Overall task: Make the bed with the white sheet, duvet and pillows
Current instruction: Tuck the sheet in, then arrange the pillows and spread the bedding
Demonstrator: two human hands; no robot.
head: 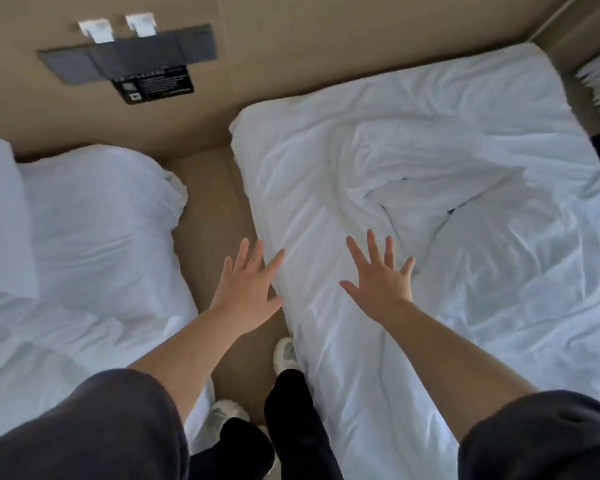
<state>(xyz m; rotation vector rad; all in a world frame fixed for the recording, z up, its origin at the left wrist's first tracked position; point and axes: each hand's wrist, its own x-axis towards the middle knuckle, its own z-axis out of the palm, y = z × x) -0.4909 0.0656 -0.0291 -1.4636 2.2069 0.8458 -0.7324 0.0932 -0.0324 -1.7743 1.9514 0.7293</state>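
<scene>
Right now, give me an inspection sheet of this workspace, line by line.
Surface: right bed, covered in rumpled white bedding.
Job's things: white duvet creased, bunched at its middle; no pillow seen on this bed.
Clutter: second bed on the left, white bedding rumpled, pillow at its far left edge.
Grippers: left hand open, fingers spread, over the aisle at the bed's edge; right hand open, over the duvet; contact cannot be told.
Cables: nothing seen.
Surroundings: tan floor between the beds; dark panel with a label on the tan wall.
</scene>
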